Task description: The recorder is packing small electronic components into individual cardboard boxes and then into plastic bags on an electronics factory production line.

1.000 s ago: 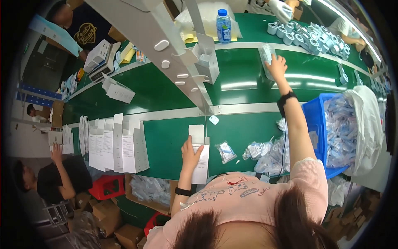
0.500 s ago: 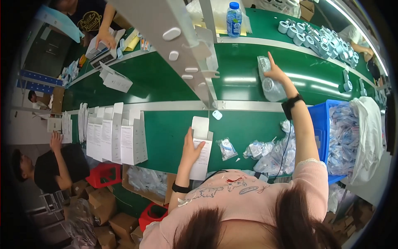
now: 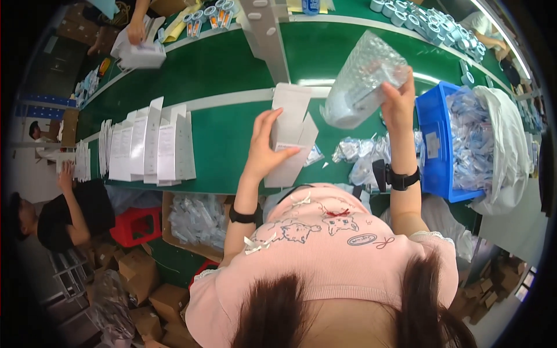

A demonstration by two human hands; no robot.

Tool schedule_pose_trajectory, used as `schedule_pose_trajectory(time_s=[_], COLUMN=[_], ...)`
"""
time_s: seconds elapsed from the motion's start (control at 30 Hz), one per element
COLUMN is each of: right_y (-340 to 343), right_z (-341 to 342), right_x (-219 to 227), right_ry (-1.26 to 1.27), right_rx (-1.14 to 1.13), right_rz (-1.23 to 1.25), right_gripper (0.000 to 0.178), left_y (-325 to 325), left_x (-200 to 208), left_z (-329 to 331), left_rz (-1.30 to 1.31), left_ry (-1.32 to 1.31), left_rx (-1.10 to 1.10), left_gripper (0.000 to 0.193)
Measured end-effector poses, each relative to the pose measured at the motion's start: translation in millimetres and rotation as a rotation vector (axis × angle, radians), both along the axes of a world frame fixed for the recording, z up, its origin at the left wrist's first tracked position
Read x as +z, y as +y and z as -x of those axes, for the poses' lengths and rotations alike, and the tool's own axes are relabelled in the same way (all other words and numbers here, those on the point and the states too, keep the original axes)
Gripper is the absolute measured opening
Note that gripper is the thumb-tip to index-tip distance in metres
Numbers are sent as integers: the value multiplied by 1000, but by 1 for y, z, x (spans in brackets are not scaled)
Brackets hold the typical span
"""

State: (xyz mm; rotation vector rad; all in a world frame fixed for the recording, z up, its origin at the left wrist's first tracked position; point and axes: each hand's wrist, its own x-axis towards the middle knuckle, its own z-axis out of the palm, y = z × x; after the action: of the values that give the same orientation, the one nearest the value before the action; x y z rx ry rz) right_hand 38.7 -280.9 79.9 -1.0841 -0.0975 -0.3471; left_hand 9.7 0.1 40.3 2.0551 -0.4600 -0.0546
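Note:
My left hand (image 3: 266, 149) is closed around a tall white carton (image 3: 282, 169), thumb on its near face and fingers along the far left edge. The carton's top flaps stand up, opened. In my right hand (image 3: 399, 103) is a clear bubble-wrap bag (image 3: 366, 72), raised above the green table to the right of the carton. A pale blue object shows blurred through the bag; its exact kind is unclear. Behind the carton, a small clear packet (image 3: 314, 155) is partly hidden. Several more plastic packets (image 3: 361, 152) lie heaped between my arms.
Several upright white cartons (image 3: 141, 145) stand in a row at left. A blue tub (image 3: 427, 124) full of bagged parts sits at right. Beyond a metal rail, pale blue round-headed devices (image 3: 432, 26) cover the far bench. Another person's hand (image 3: 137, 32) holds a white box at upper left.
My right hand has brought the bubble-wrap bag off the far green surface, nearer to me and upward. The left hand has lifted and tilted the carton, its open top now facing the bag more.

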Motion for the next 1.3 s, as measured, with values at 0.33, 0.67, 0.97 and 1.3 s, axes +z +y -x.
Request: schedule_pose_trajectory(time_s=[0.33,0.67,0.97,1.3], right_y=[71,80,87,66], right_z=[20,5,17,39], right_x=[43,32,-104,-148], right_ry=[-188,-756,-223,-132], right_rx=[45,140,213,411], right_rz=[-504,1303,1263,1303], right_gripper=[38,35,56,37], left_y=[-26,-1,19,32], left_x=[-1,-14,-69,-43], left_z=[34,49,26,36], left_rz=[187,46,335,-35], left_ry=[-64,-359,-401,-379], left_rx=[147,247,421,357], left_gripper=[74,77,77,46])
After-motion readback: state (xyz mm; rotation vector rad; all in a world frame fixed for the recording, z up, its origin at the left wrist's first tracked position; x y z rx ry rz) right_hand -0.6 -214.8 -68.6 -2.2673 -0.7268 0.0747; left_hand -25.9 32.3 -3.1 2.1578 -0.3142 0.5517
